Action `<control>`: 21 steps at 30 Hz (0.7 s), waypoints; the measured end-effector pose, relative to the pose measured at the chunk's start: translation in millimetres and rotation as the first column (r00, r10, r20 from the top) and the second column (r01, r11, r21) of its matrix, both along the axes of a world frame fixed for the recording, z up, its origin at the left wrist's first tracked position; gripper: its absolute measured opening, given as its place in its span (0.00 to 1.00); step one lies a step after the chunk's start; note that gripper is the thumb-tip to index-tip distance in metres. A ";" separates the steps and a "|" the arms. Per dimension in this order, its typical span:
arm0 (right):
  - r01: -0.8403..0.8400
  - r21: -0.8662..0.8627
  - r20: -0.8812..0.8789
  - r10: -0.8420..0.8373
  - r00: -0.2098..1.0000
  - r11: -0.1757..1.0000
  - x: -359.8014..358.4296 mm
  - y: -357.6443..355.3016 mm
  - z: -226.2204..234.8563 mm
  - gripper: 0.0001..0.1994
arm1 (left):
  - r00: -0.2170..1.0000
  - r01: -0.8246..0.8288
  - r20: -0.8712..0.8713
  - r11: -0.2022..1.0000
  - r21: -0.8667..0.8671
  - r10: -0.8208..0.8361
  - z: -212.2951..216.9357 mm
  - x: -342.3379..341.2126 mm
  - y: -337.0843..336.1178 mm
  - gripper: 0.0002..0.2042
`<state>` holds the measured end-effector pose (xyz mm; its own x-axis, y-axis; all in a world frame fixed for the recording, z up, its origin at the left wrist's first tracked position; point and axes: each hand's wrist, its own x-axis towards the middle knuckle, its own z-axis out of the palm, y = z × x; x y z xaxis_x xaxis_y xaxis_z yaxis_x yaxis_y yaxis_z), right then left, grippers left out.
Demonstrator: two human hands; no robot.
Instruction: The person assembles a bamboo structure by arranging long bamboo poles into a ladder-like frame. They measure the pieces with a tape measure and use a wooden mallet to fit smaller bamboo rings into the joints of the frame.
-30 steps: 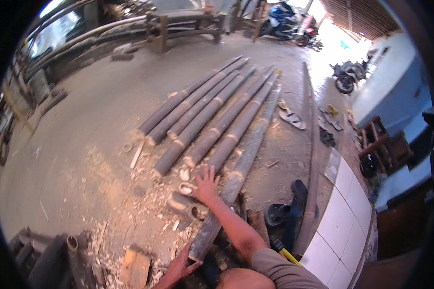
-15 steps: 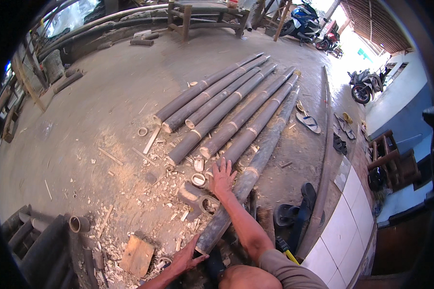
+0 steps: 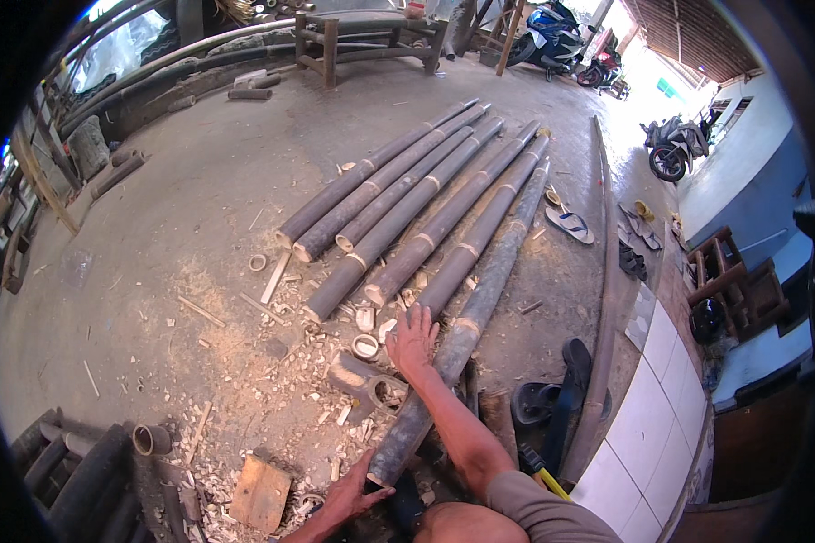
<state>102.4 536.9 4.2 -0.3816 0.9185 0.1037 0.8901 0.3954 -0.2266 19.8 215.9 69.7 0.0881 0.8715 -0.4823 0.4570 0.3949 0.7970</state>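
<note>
A long grey-dark bamboo pole (image 3: 457,348) runs from my knees toward the far right. At its near cut end is my left hand (image 3: 349,493), thumb and fingers apart against the end; part of the hand is hard to make out. My right hand (image 3: 412,342) lies palm down with fingers spread on the near end of the neighbouring brown bamboo pole (image 3: 469,249), and its forearm crosses over the grey one. Just left of the right hand sits a pale bamboo ring (image 3: 365,346). Beneath the grey pole lies a short, thick bamboo piece (image 3: 358,376).
Several more bamboo poles (image 3: 385,190) lie side by side farther left. Wood chips (image 3: 272,380) and a wooden block (image 3: 261,493) litter the floor. Dark bamboo lengths (image 3: 86,471) are stacked at lower left. Sandals (image 3: 569,224), white tiles (image 3: 647,398) and another long pole (image 3: 604,271) are at right.
The view has shifted a little, so the scene sits slightly farther left. Both hands stay at the same pole ends, with no clear change in the poles.
</note>
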 end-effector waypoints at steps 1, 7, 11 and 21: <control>-0.036 0.020 -0.021 0.036 0.999 0.999 -0.4 0.7 -1.3 0.33 | 1.000 -0.009 0.014 1.000 -0.025 0.009 0.2 0.1 0.2 0.51; -0.171 0.108 -0.207 0.191 0.960 0.979 -3.7 3.9 -14.5 0.30 | 0.999 -0.044 -0.017 0.998 0.053 0.045 -4.9 -0.6 -1.9 0.51; -0.208 0.099 0.004 0.208 0.978 0.973 -3.6 0.1 -17.8 0.28 | 0.999 -0.041 0.014 0.999 -0.011 0.041 -5.2 -2.5 -1.9 0.52; -0.105 0.027 0.290 0.093 0.953 0.994 -0.1 -5.9 9.7 0.22 | 0.998 -0.024 0.052 1.000 0.006 0.024 -0.8 -3.9 -4.8 0.50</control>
